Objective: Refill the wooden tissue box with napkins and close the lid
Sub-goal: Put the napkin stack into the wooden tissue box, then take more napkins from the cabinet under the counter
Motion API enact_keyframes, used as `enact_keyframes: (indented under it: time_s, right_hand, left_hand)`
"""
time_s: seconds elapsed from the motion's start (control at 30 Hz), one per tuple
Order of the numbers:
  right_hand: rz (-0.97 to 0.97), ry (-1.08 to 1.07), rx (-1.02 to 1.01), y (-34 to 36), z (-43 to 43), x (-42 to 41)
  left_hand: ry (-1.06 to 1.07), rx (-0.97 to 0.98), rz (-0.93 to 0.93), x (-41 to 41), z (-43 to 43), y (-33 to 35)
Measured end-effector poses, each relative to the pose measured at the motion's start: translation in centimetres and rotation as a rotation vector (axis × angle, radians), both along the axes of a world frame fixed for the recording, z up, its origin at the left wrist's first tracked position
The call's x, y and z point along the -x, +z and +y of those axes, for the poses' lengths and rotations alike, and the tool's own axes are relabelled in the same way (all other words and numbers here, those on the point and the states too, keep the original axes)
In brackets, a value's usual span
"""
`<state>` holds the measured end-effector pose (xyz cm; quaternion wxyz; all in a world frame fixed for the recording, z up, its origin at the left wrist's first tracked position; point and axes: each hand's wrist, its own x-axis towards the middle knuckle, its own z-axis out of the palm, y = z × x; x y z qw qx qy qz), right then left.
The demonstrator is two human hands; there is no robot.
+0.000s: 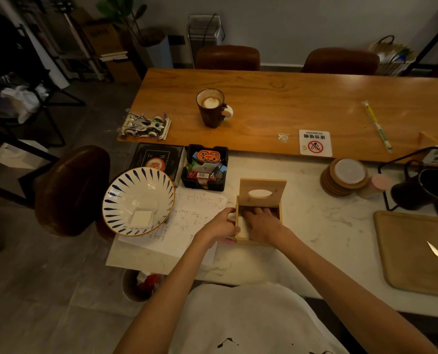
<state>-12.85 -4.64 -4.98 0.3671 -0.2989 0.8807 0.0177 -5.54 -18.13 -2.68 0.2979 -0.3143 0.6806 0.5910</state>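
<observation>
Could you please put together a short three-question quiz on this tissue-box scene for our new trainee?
1. True or false: the lid of the wooden tissue box stands open.
2. Which hand presses down inside the box? A) left hand B) right hand
3. What lies in the blue-patterned bowl?

Key: 1. True. 2. B; the left hand steadies the box's left side. 3. A folded white napkin.
</observation>
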Motion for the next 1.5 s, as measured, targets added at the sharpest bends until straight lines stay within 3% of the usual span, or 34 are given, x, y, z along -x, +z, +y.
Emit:
enact_keyframes:
  time_s: [0.43, 0.53, 0.63, 0.67, 0.73, 0.8, 1.07, 1.27, 1.33, 1.37, 1.43, 1.5]
  right_hand:
    - [-0.074, -0.043, 0.048, 1.9, 0.5, -1.2]
    - [0.002, -0.180, 0.282, 3.7, 1.9, -2.6]
    - [0.302, -0.500, 0.660, 5.1, 4.3, -4.6]
    - [0.310, -0.617, 0.741, 4.9, 5.3, -5.0]
    - [-0.031, -0.886, 0.848, 4.5, 6.5, -5.4]
    - [-0.386, -1.024, 0.928, 3.3, 7.0, -5.5]
    - [-0.439, -1.019, 1.064, 2.8, 9.2, -5.5]
    - [-0.508, -0.965, 1.152, 2.4, 10.3, -5.8]
    - [-0.459, -0.968, 1.118, 1.6, 11.0, -6.2]
    - [-0.353, -0.967, 1.005, 0.8, 11.6, -6.7]
    - [-0.035, -0.850, 0.542, -1.4, 13.5, -8.7]
    - [0.155, -0.628, 0.205, -4.5, 15.9, -12.1]
  left_hand:
    - [0.008, -0.007, 0.008, 0.0, 0.2, -0.2]
    - [0.012, -0.004, 0.042, -0.4, 0.3, -0.2]
    - [0.010, 0.009, 0.122, -1.5, 1.0, -0.8]
    - [0.007, 0.009, 0.157, -2.0, 1.3, -1.0]
    - [0.025, -0.057, 0.230, -2.7, 1.8, -1.7]
    - [0.049, -0.119, 0.255, -3.0, 2.4, -2.4]
    - [0.071, -0.202, 0.309, -2.3, 5.1, -2.9]
    - [0.046, -0.112, 0.366, -2.5, 5.6, -4.6]
    - [0.113, -0.069, 0.401, -2.9, 5.8, -5.9]
    - [0.158, -0.032, 0.419, -3.5, 6.2, -6.0]
    - [0.244, 0.108, 0.468, -5.9, 7.8, -6.1]
    - [0.161, 0.349, 0.496, -9.3, 9.6, -7.1]
